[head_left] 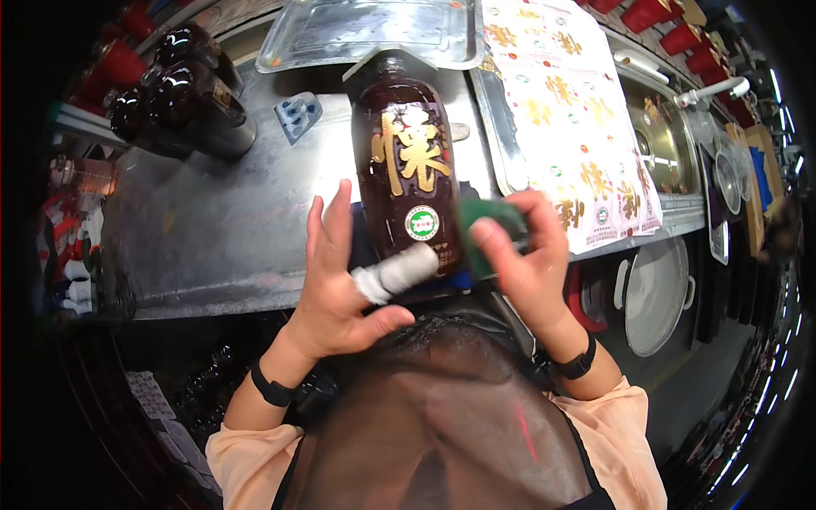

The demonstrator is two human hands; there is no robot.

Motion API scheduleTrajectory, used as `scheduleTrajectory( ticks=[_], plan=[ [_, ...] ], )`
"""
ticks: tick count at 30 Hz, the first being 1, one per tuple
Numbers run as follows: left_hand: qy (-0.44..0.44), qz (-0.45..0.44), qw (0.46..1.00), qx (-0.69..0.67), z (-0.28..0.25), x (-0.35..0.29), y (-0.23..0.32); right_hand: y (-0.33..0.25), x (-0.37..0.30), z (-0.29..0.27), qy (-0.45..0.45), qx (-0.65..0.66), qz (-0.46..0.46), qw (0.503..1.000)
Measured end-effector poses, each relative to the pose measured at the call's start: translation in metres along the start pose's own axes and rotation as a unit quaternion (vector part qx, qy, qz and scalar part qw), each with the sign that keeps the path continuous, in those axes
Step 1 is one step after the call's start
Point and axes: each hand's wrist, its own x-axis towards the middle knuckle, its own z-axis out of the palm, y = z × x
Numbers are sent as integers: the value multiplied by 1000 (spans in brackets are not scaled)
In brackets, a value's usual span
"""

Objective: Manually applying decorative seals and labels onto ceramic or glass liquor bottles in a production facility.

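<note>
A large dark brown glass bottle [399, 127] lies with its neck pointing away from me, resting in a holder whose angled plate shows behind the neck. Gold lettering and a round green-and-white mark sit on its upper side. Beside its lower left, my left hand [331, 289] is open, fingers spread, with white wrapping around one finger that reaches over the bottle's lower end. My right hand [535, 255] pinches a dark green flat pad [480, 229] against or close to the bottle's lower right side; contact is unclear.
Several dark bottles [200, 106] stand at the far left. A small blue-spotted piece [297, 116] lies on the metal counter [229, 246]. Behind are a metal tray [357, 34] and, rightward, printed decal sheets [569, 110]. A sink [663, 144] lies beyond; a pale round basin [654, 297] is lower right.
</note>
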Motion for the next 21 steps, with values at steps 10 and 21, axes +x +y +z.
scheduleTrajectory(
  ticks=[10,21],
  plan=[
    [27,-124,989,78,-4,-34,6,-34,2,5,-219,-101,-364,900],
    [123,-151,958,-211,-3,47,9,-35,105,22,-125,-119,-281,944]
  ],
)
